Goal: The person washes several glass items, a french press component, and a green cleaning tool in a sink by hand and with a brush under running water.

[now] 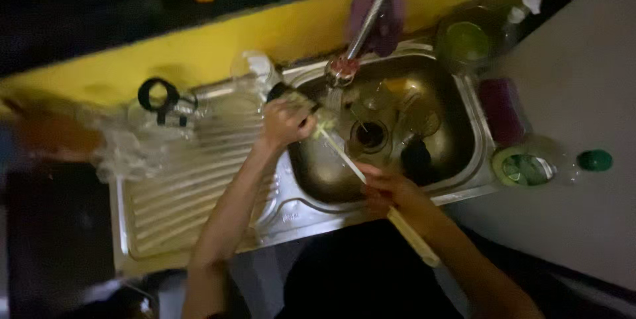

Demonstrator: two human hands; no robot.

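Fingers of the right hand (387, 190) close around a long pale stick (371, 186) slanting over the steel sink (464, 180), while beyond its far tip the left hand (285, 122) clenches a sponge (298, 99) against it, just beside the tap (361, 27), with the ribbed drainboard (179, 193) further left.

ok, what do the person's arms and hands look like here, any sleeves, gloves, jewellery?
Both forearms are bare up to the frame edge: no sleeves show. The left hand and right hand are bare too, no gloves. No watch, bracelet or ring can be made out, though the picture is dim and a bit blurred, so small items could be missed. Dark clothing shows between the arms at the bottom.
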